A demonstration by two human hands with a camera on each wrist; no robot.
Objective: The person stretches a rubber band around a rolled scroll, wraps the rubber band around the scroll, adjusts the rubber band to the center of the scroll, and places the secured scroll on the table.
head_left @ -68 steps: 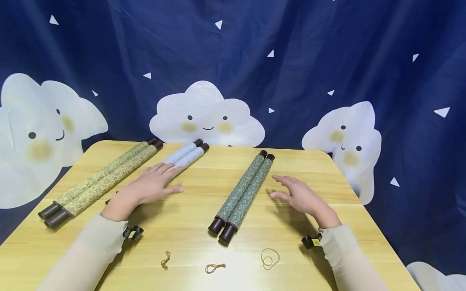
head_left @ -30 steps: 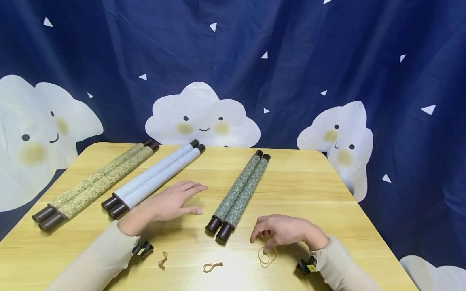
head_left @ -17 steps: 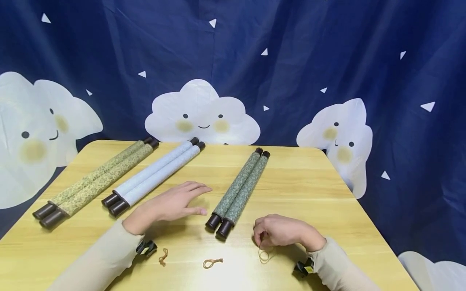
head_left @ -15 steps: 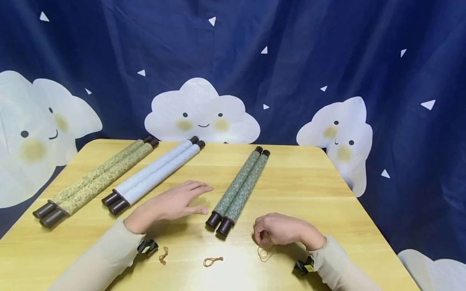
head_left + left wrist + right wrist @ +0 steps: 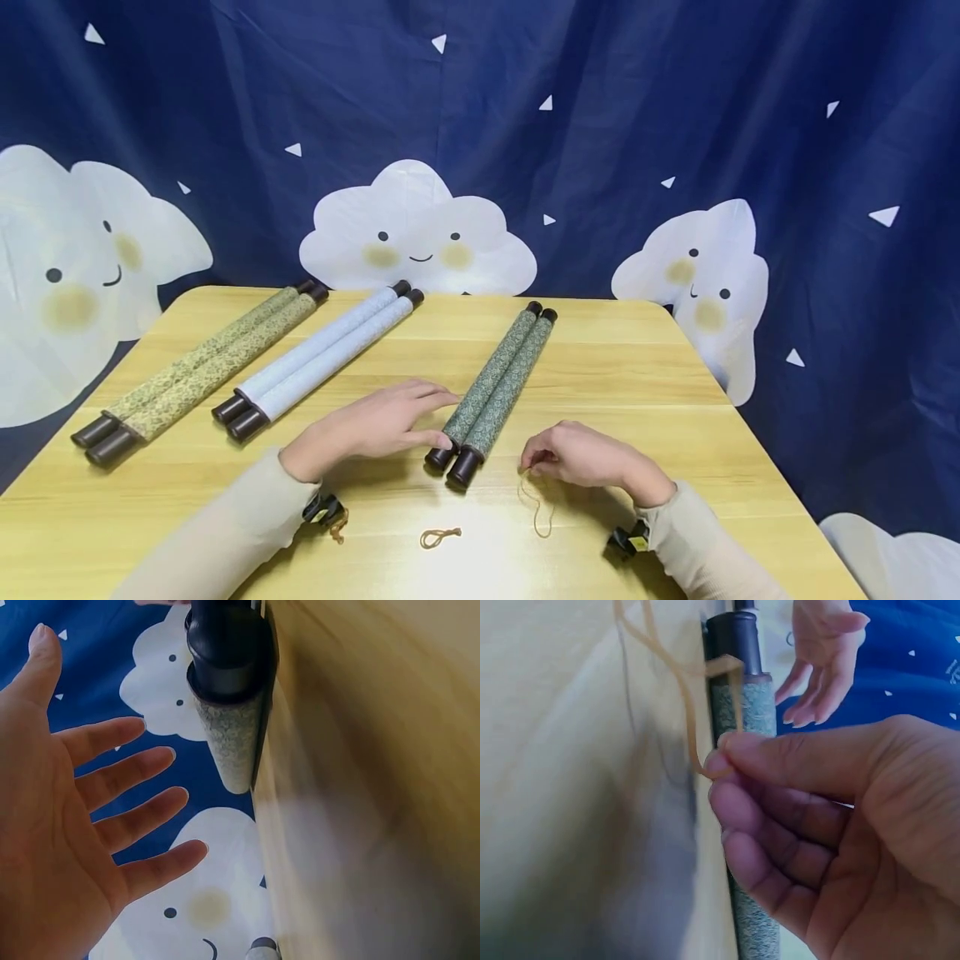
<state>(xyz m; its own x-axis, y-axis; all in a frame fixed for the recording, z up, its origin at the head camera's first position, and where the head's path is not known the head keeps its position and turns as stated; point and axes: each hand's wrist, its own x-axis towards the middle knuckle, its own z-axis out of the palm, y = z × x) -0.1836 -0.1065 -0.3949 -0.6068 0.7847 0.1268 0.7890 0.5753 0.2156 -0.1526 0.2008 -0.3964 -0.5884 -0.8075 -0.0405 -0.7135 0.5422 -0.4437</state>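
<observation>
My right hand [image 5: 588,458] pinches a thin tan rubber band [image 5: 689,712] between thumb and forefinger. The band dangles in a loose loop just above the table, to the right of a green patterned scroll [image 5: 498,383]. That scroll is rolled into two parallel rolls with dark end knobs and lies slanting away from me. My left hand [image 5: 375,425] is at its left side, fingers spread and empty, thumb tip overlapping the near left knob in the head view. In the left wrist view, the palm and relaxed fingers [image 5: 142,765] show beside the scroll.
Farther left lie a light-blue scroll [image 5: 315,358] and a yellow-green scroll [image 5: 202,367], both double-rolled. One rubber band [image 5: 440,537] sits near the table's front; another [image 5: 340,527] is partly hidden by the left wrist camera. A blue cloud-print curtain [image 5: 585,150] hangs behind the table.
My right hand has come down, pinched the rubber band and lifted it off the table. My left hand has moved right from over the light-blue scroll to the green one.
</observation>
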